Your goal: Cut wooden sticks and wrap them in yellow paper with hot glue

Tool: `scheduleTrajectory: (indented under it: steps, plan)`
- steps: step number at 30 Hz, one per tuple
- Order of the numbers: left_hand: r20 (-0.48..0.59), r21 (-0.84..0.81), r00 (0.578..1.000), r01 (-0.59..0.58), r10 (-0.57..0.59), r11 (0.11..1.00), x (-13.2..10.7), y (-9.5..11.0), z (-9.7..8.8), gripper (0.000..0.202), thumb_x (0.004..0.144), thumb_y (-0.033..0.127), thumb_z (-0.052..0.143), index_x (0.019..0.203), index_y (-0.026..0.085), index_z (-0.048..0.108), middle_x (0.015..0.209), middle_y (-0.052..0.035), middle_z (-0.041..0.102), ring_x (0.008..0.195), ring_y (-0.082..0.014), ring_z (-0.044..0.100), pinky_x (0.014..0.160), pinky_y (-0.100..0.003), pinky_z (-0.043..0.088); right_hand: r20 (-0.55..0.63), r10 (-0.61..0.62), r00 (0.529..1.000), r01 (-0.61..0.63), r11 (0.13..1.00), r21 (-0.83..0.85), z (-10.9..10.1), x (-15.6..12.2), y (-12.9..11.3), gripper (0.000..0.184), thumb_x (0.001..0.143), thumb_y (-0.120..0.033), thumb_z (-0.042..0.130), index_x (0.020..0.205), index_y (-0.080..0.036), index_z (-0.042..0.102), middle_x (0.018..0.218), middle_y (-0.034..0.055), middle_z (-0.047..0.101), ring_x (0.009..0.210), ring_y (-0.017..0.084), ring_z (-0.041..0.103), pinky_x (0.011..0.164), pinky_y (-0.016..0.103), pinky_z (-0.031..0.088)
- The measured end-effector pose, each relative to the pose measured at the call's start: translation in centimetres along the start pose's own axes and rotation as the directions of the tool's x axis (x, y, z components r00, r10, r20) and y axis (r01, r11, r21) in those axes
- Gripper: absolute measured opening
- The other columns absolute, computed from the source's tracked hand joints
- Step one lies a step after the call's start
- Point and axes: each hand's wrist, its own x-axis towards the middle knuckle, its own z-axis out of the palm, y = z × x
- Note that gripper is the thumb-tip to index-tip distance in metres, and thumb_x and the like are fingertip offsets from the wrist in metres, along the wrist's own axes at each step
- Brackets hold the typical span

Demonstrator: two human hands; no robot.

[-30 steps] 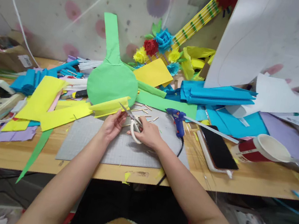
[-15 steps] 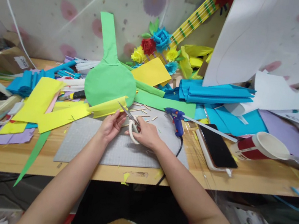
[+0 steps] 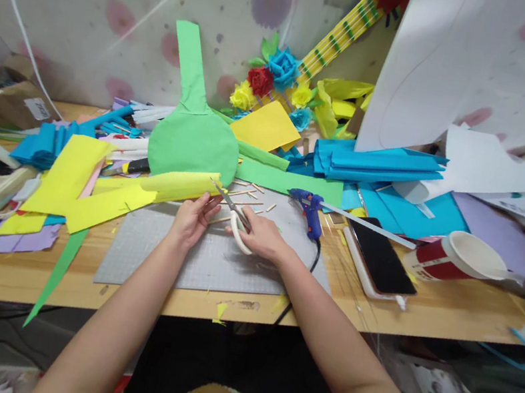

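Note:
My right hand [image 3: 263,236] grips white-handled scissors [image 3: 238,219], blades pointing up-left over the grey cutting mat [image 3: 210,262]. My left hand [image 3: 192,217] pinches the near end of a yellow crepe paper strip [image 3: 178,185] that runs left across the mat's far edge. The scissor tips sit just right of that strip's end. Small wooden sticks [image 3: 247,192] lie scattered just behind the hands.
A green paddle-shaped paper [image 3: 194,137], blue glue gun [image 3: 311,208], phone [image 3: 381,258], red paper cup [image 3: 455,257] on its side, blue folded paper [image 3: 375,162], yellow sheets [image 3: 72,180] and paper flowers [image 3: 275,80] crowd the wooden table [image 3: 424,316]. Cables lie at left.
The yellow strip has been flattened and pulled lower along the mat's edge. My left hand shifted slightly left; the scissors stayed nearly in place.

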Motion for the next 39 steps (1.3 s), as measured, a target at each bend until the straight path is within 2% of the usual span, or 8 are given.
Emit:
scheduleTrajectory:
  steps: [3, 6, 11, 18, 21, 29, 34, 39]
  plan:
    - [0.026, 0.149, 0.992, -0.127, 0.124, 0.981, 0.0, 0.2, -0.3, 0.025, 0.067, 0.024, 0.069, 0.088, 0.014, 0.061, 0.089, -0.0064, 0.069, 0.074, -0.0157, 0.067, 0.056, -0.020, 0.053, 0.059, 0.006, 0.998, -0.007, 1.000, 0.025, -1.4, -0.6, 0.9, 0.047, 0.076, -0.064, 0.041, 0.092, -0.021, 0.050, 0.080, 0.0018, 0.062, 0.069, 0.016, 0.055, 0.057, 0.023, 0.031]
    - [-0.007, 0.252, 0.971, -0.230, 0.239, 0.940, 0.1, 0.3, -0.6, 0.037, 0.060, 0.031, 0.073, 0.089, 0.015, 0.057, 0.088, -0.0060, 0.068, 0.066, -0.0154, 0.066, 0.053, -0.023, 0.053, 0.156, -0.022, 0.987, 0.009, 0.997, 0.081, -2.8, -1.0, 2.3, 0.051, 0.074, -0.066, 0.042, 0.090, -0.020, 0.053, 0.084, 0.0033, 0.061, 0.073, 0.017, 0.054, 0.061, 0.024, 0.035]
    - [-0.028, 0.294, 0.956, -0.272, 0.293, 0.916, 0.6, 0.0, -0.9, 0.043, 0.056, 0.033, 0.074, 0.091, 0.016, 0.056, 0.090, -0.0072, 0.068, 0.069, -0.0160, 0.066, 0.056, -0.025, 0.053, 0.340, -0.131, 0.931, 0.063, 0.977, 0.205, -4.7, -0.6, 4.1, 0.050, 0.077, -0.062, 0.041, 0.094, -0.017, 0.053, 0.088, 0.0043, 0.059, 0.076, 0.015, 0.052, 0.064, 0.023, 0.038]
    - [-0.035, 0.276, 0.984, -0.159, 0.176, 0.948, 0.7, -0.1, -1.0, 0.041, 0.055, 0.027, 0.075, 0.089, 0.014, 0.057, 0.087, -0.0064, 0.068, 0.071, -0.0160, 0.066, 0.061, -0.026, 0.053, 0.495, -0.177, 0.851, 0.109, 0.980, 0.164, -5.8, 0.4, 3.6, 0.045, 0.076, -0.059, 0.045, 0.081, -0.016, 0.052, 0.075, 0.0009, 0.053, 0.063, 0.010, 0.045, 0.056, 0.022, 0.034]
    - [-0.002, 0.245, 0.992, -0.125, 0.129, 0.961, 0.3, 0.2, -0.8, 0.041, 0.054, 0.024, 0.075, 0.089, 0.015, 0.057, 0.088, -0.0058, 0.067, 0.072, -0.0159, 0.066, 0.061, -0.026, 0.053, 0.512, -0.153, 0.845, 0.072, 0.982, 0.174, -5.8, 0.4, 3.5, 0.043, 0.075, -0.058, 0.046, 0.079, -0.016, 0.051, 0.070, -0.0001, 0.052, 0.061, 0.010, 0.045, 0.054, 0.022, 0.034]
    - [0.020, 0.224, 0.991, -0.132, 0.130, 0.966, -0.1, 0.2, -0.2, 0.040, 0.054, 0.025, 0.076, 0.086, 0.014, 0.056, 0.086, -0.0040, 0.067, 0.069, -0.0130, 0.065, 0.066, -0.025, 0.053, 0.556, -0.109, 0.824, -0.021, 0.975, 0.223, -5.7, 0.6, 3.4, 0.039, 0.075, -0.055, 0.049, 0.077, -0.016, 0.048, 0.065, -0.0022, 0.049, 0.059, 0.009, 0.046, 0.054, 0.022, 0.038]
    - [0.083, 0.245, 0.994, -0.083, 0.064, 0.966, -0.2, 0.1, -0.4, 0.042, 0.053, 0.026, 0.077, 0.088, 0.013, 0.058, 0.086, -0.0066, 0.068, 0.073, -0.0155, 0.066, 0.065, -0.025, 0.053, 0.649, -0.142, 0.748, -0.172, 0.902, 0.396, -5.4, 1.2, 3.7, 0.033, 0.071, -0.044, 0.057, 0.085, -0.017, 0.046, 0.063, -0.0052, 0.044, 0.054, 0.007, 0.043, 0.050, 0.020, 0.038]
    - [0.133, 0.267, 0.991, -0.063, 0.028, 0.962, -0.2, 0.0, -0.7, 0.043, 0.054, 0.026, 0.077, 0.089, 0.013, 0.057, 0.087, -0.0069, 0.069, 0.074, -0.0161, 0.066, 0.065, -0.026, 0.053, 0.704, -0.212, 0.678, -0.256, 0.829, 0.497, -5.5, 1.5, 4.2, 0.028, 0.068, -0.037, 0.061, 0.080, -0.018, 0.044, 0.063, -0.0062, 0.044, 0.053, 0.006, 0.042, 0.048, 0.019, 0.036]
